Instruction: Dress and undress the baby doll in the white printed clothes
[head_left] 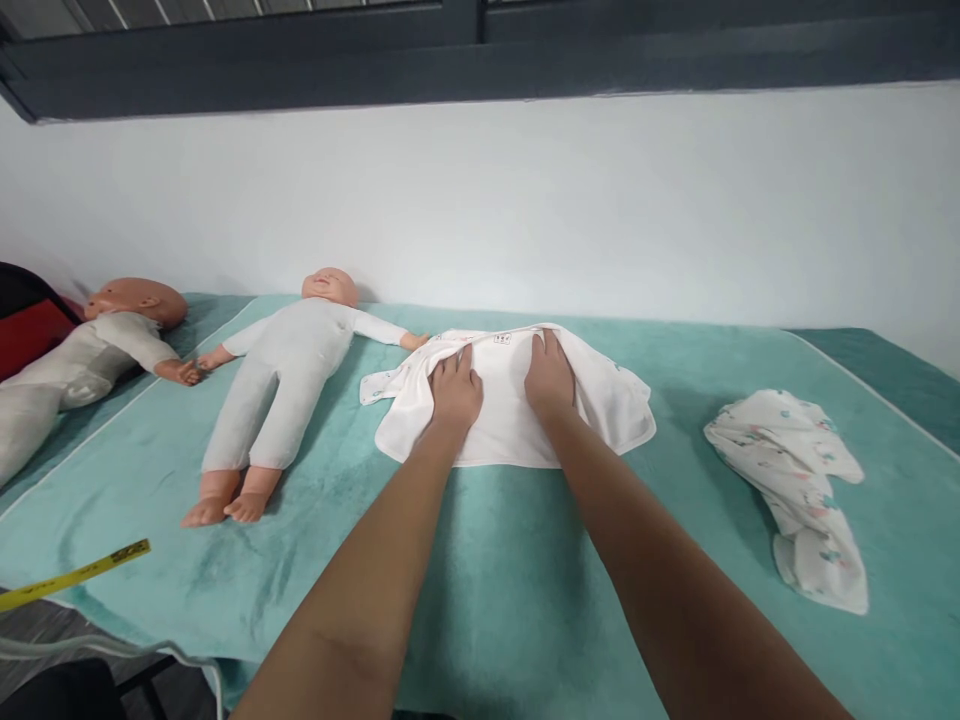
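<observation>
A white baby shirt [501, 415] lies spread on the green cloth, its front opened out and a small printed label inside the neck. My left hand [454, 390] rests on the shirt's left half, fingers stretched toward the folded-back front edge. On the right half lies my right hand [550, 372], with fingers extended up toward the neckline and some fingertips partly hidden by fabric. A baby doll [289, 350] in a white bodysuit lies on its back just left of the shirt, one hand touching or nearly touching its sleeve.
A second doll [112, 345] lies at the far left by a red and black bag [34, 325]. To the right is a crumpled printed baby garment [795, 480]. A yellow tape strip [82, 573] crosses the green cloth's [510, 590] front left edge. A white wall [480, 210] stands behind.
</observation>
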